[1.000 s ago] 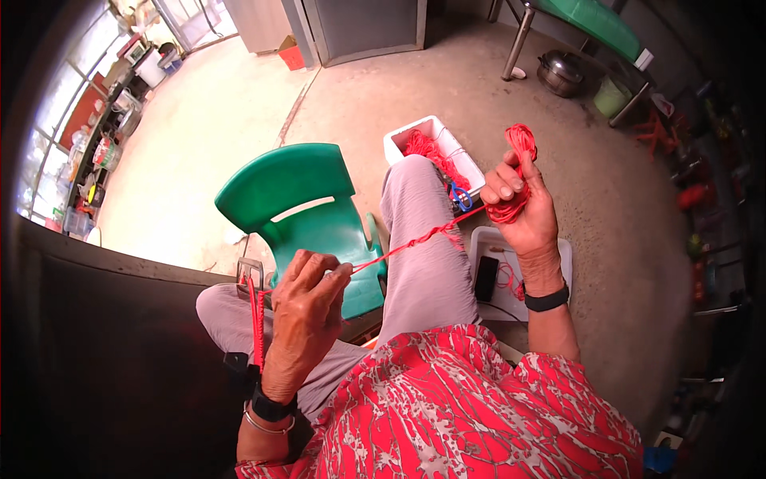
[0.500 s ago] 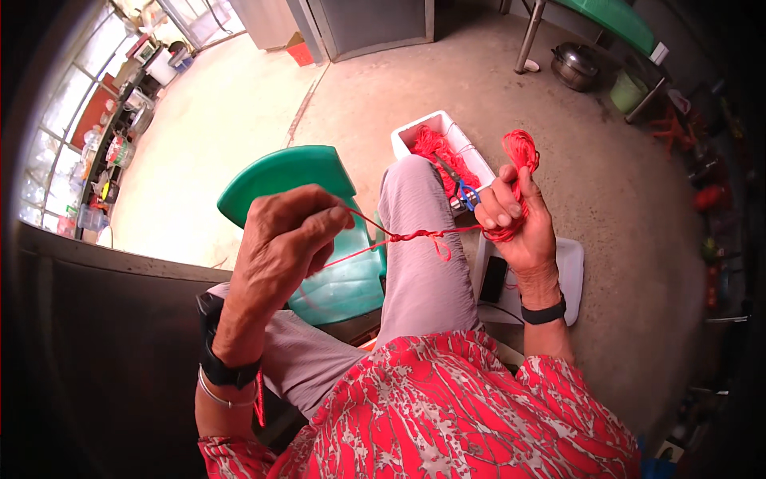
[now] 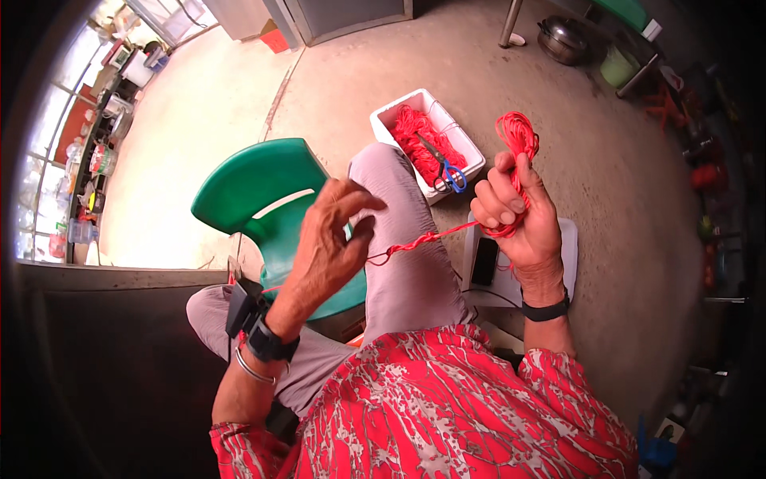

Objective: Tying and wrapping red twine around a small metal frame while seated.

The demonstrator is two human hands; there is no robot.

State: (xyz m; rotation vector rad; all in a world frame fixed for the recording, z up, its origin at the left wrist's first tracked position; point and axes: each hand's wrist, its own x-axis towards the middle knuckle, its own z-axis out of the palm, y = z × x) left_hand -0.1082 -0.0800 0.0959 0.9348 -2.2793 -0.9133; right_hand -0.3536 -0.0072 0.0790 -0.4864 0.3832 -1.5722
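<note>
My right hand [image 3: 536, 227] is closed around a looped bundle of red cord [image 3: 519, 136], whose loops stick out above the fingers. From it a twisted, knotted stretch of cord [image 3: 423, 239] runs left over my knee toward my left hand [image 3: 329, 243]. The left hand hovers over the green chair's edge, thumb and fingers apart. Part of the cord passes behind this hand and shows again by the wrist. A white box [image 3: 381, 118] beyond my knee holds a heap of red cord [image 3: 408, 124]. Scissors [image 3: 454, 179] with blue handles lie on that heap.
A green plastic chair [image 3: 247, 184] stands in front of me at the left. Under my right arm are a white tray [image 3: 568, 255] and a dark phone [image 3: 484, 261]. A dark panel [image 3: 120, 343] borders the left. A metal pot [image 3: 563, 40] stands at far right.
My left hand has moved right and down, and its fingers have opened off the cord. The right hand keeps its hold on the bundle. The view has shifted slightly.
</note>
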